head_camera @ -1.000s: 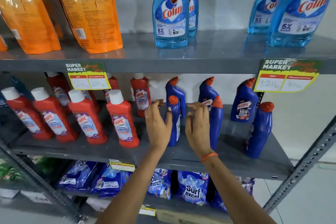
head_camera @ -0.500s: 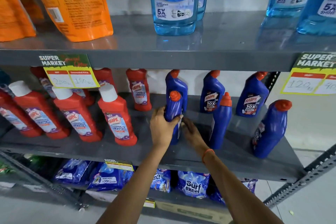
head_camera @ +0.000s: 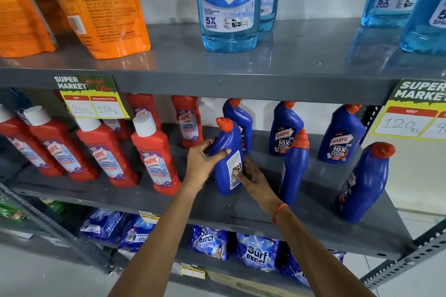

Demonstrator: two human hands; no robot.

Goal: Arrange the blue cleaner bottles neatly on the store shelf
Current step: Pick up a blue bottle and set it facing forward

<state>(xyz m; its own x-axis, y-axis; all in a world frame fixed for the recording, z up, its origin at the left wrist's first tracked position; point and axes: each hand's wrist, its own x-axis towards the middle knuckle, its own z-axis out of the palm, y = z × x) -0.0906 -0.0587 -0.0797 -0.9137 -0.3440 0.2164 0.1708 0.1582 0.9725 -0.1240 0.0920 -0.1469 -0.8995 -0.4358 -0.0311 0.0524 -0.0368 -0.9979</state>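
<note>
Several blue Harpic bottles with orange caps stand on the grey middle shelf point(head_camera: 241, 210). My left hand point(head_camera: 201, 164) grips the front-left blue bottle point(head_camera: 226, 149) around its left side, and the bottle tilts with its back label towards me. My right hand point(head_camera: 253, 178) presses fingers against that label low on the bottle's right side. Three blue bottles point(head_camera: 284, 130) line the back row, one of them point(head_camera: 240, 118) partly hidden behind the held bottle. Another blue bottle point(head_camera: 295, 166) stands just right of my right hand, and one point(head_camera: 364, 183) leans near the shelf's right end.
Red Harpic bottles point(head_camera: 154, 157) fill the left half of the same shelf. Light-blue Colin bottles point(head_camera: 226, 5) and orange pouches point(head_camera: 101, 7) stand on the shelf above. Blue detergent packs point(head_camera: 255, 253) lie below. Price tags point(head_camera: 89, 96) hang from the shelf edge.
Both hands went from hovering open near the front blue bottles to closing on the front-left one. That bottle has tilted and turned its back label towards me. The camera has moved closer.
</note>
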